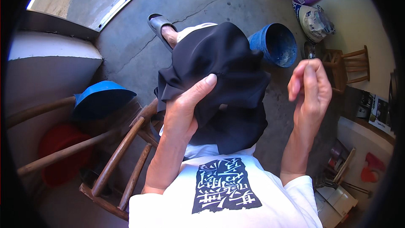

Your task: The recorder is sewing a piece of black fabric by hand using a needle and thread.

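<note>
Across my lap lies a bunched black cloth, which looks like a garment and hangs in loose folds. My left hand grips it at the left side, thumb stretched over the top and the other fingers hidden beneath the fabric. Raised to the right, apart from the cloth, my right hand has its fingertips pinched together. Whatever is in that pinch is too small to make out. A small dark shiny object shows just beyond the fingertips, and I cannot tell whether it touches them.
A blue bucket stands ahead on the concrete floor. Wooden chair rails, a blue basin and a red basin are on the left. At right are a small wooden chair and a white sack.
</note>
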Demonstrator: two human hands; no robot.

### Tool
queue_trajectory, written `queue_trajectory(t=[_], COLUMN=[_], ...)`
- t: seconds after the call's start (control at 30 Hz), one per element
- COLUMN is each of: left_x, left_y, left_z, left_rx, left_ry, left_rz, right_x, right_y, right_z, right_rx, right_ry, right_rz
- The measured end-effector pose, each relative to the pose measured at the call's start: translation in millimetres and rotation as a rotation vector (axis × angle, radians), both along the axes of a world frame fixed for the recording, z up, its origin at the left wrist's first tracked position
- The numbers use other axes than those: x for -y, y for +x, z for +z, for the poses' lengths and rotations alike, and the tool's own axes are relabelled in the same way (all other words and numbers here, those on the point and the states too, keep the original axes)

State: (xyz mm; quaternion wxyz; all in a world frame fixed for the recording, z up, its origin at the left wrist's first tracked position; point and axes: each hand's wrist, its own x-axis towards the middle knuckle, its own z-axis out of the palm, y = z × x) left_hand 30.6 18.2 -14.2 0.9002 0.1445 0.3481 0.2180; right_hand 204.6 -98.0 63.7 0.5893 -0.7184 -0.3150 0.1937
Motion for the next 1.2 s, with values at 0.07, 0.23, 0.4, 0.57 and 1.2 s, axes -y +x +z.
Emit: queue_trajectory(t=[0.07,0.23,0.4,0.57,1.2], left_x=[2,15,12,16,3], left_y=[0,3,-1,-2,-12], left_z=[0,-6,-1,-6,-21], left_rx=[0.031,-0.022,-0.028,-0.021,-0.15], left_ry=[-0.022,0.027,0.034,0.023,0.353], left_rz=[0.001,-0.012,-0.03,0.001,-0.064], right_x=[-18,-70,-82,-86,-47], right_y=[10,-9,-26,-22,15], right_z=[-5,-48,-62,-58,-19], right_rx=[0.179,0.481,0.364,0.438,-0.72], right_ry=[0.005,-0.066,-0.106,-0.108,0.288], right_rz=[-0.046,0.127,0.225,0.199,0.373])
